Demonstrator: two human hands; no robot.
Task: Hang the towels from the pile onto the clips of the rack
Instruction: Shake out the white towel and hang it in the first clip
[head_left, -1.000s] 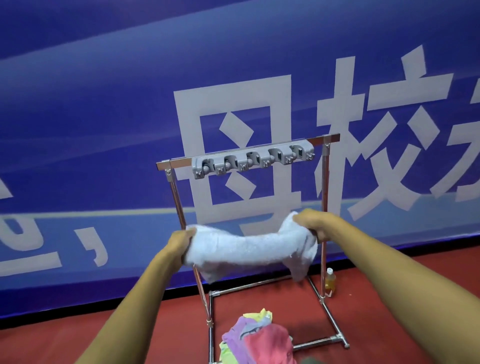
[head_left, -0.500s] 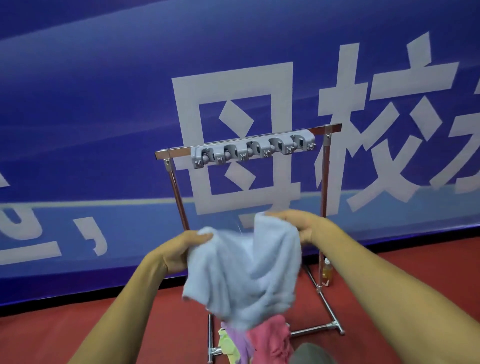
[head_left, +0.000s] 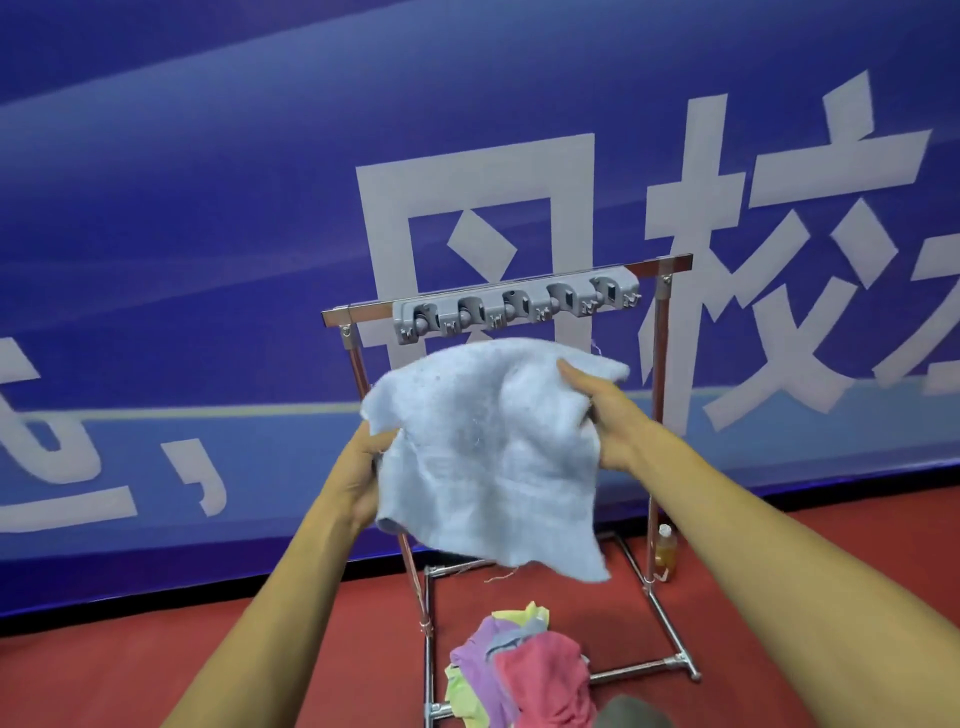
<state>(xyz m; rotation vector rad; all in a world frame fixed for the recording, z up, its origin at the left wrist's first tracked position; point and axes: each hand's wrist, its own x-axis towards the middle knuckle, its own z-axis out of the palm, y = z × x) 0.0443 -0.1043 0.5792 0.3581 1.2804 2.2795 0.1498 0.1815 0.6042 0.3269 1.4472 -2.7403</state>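
Left hand (head_left: 361, 467): fingers mostly hidden behind the pale blue towel (head_left: 488, 447), gripping its left edge. Right hand (head_left: 602, 415): thumb on top, fingers behind, pinching the upper right corner. The towel hangs spread between the hands, just below and in front of the grey clips (head_left: 514, 309) on the rack (head_left: 655, 415), covering the middle of the frame. The pile (head_left: 519, 670) (pink, purple, yellow-green) lies on the red floor (head_left: 156, 649) inside the rack base, its lower edge cut off. A dark rounded shape at the bottom edge is unidentifiable. Small bottle (head_left: 665, 545) by the right post, label unreadable. Blue banner (head_left: 208, 208) behind: large white characters, "校" legible, its right neighbour cropped.
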